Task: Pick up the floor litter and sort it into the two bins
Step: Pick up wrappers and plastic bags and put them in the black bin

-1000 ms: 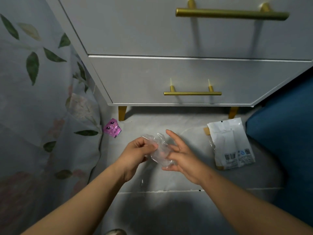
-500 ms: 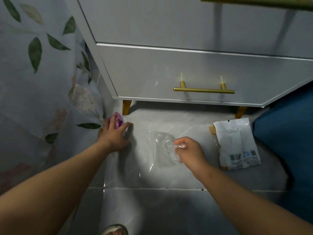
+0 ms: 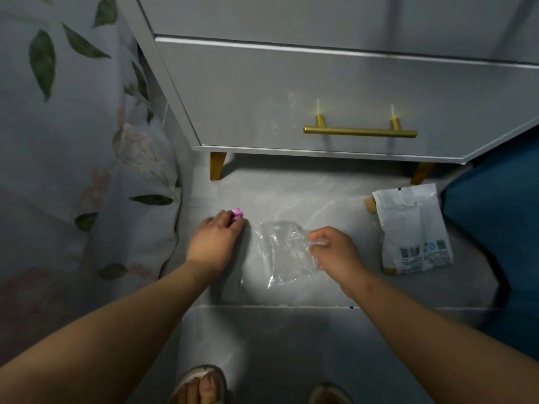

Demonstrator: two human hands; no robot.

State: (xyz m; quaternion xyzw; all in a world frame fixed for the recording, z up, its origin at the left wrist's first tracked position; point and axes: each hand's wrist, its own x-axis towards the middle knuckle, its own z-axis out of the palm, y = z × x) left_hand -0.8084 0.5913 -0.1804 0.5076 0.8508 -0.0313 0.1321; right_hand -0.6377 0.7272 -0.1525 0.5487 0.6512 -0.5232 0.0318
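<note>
Grey marbled floor tiles (image 3: 285, 339) run up to a white drawer cabinet (image 3: 291, 97) on gold legs, with floral fabric (image 3: 73, 141) hanging at the left and something blue (image 3: 495, 228) at the right. The person's left hand (image 3: 214, 243) reaches down by the fabric, its fingers curled over a pink wrapper (image 3: 236, 213), of which only a corner shows past the fingertips. Whether the wrapper has left the floor cannot be told. The right hand (image 3: 335, 252) pinches the crumpled edge of a clear plastic bag (image 3: 277, 252), and the rest of the bag trails towards the tiles between the two hands. A white packet (image 3: 411, 231) with a barcode lies flat to the right, near the cabinet's right leg, and nothing touches it.

The step in hand looks like gathering, with two pieces being taken and one left to fetch. Neither bin is in view, so no sorting appears to have begun. Next, the left hand needs a firm hold on the small wrapper before it lifts. Both hands are occupied, so one would have to bunch its piece, or take both, to free fingers for the white packet. Which bin suits each piece cannot be judged.
</note>
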